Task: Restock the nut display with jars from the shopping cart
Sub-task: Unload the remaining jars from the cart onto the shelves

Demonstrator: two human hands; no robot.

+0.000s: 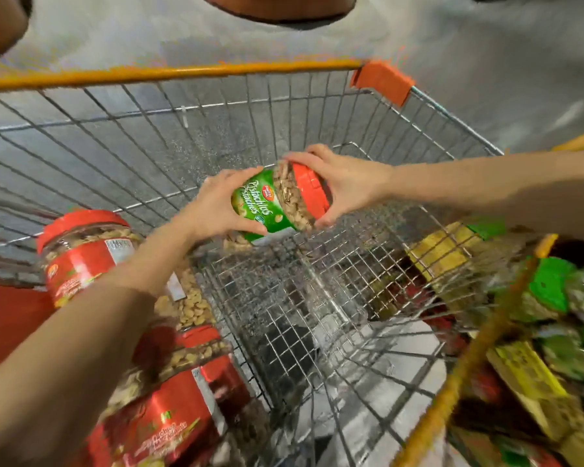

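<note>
A clear pistachio jar (277, 200) with a green label and a red lid lies on its side above the wire shopping cart (189, 123). My left hand (216, 210) grips its base end and my right hand (348, 187) grips the lid end. Two larger nut jars with red labels and red lids stand in the cart at the left: one upright (81, 251), one nearer me (182, 392). My left forearm hides part of both.
The cart has an orange rim (169, 72) and an orange corner guard (381, 80). Outside its right wall, a display holds green and yellow nut packages (553, 318). Grey concrete floor (486, 45) lies beyond the cart.
</note>
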